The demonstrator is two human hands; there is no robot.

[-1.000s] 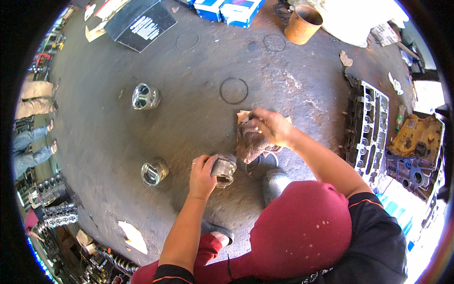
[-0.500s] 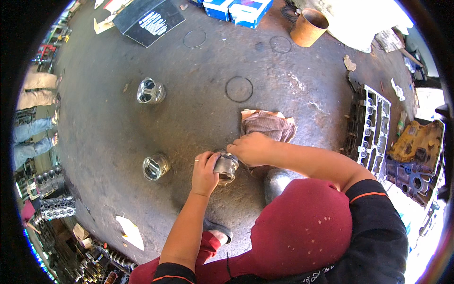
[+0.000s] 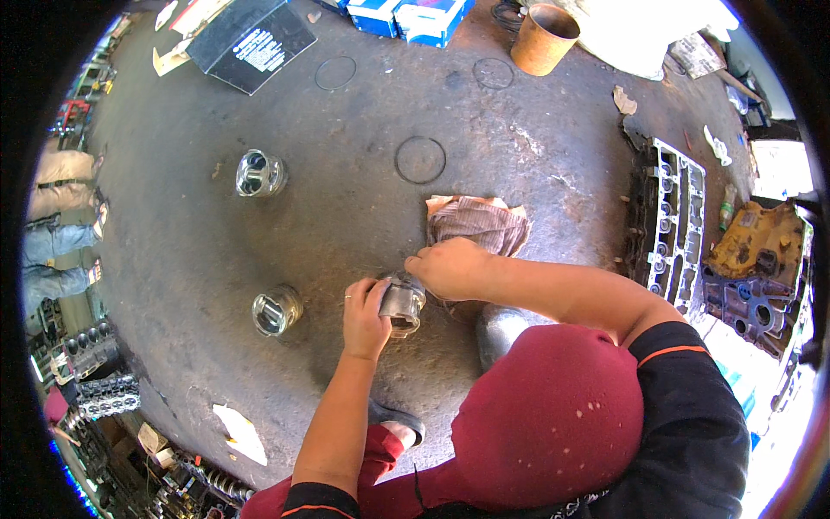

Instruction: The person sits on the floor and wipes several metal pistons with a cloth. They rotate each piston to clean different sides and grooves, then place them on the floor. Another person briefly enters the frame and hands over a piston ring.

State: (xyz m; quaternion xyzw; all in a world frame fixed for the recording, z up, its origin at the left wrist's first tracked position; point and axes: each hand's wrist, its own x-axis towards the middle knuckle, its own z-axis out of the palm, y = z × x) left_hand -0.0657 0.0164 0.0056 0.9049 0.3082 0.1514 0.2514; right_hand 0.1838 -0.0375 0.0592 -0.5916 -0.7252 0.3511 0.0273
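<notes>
My left hand (image 3: 365, 309) grips a shiny metal piston (image 3: 403, 304) just above the dark concrete floor (image 3: 346, 199). My right hand (image 3: 447, 266) rests on the piston's top edge, fingers curled against it. A crumpled striped rag (image 3: 478, 221) lies on the floor just beyond my right hand. Two more pistons stand on the floor to the left: one close by (image 3: 276, 310) and one farther off (image 3: 259, 173). A thin ring (image 3: 420, 159) lies on the floor past the rag.
An engine head (image 3: 677, 216) and a yellow engine part (image 3: 759, 245) lie at the right. Far side: a brown tube (image 3: 542, 26), blue-white boxes (image 3: 406, 13), a dark box (image 3: 251, 41), two more rings. A person's legs (image 3: 60, 233) at the left edge.
My right hand let go of the rag, which now lies on the floor, and came back onto the piston held by my left hand.
</notes>
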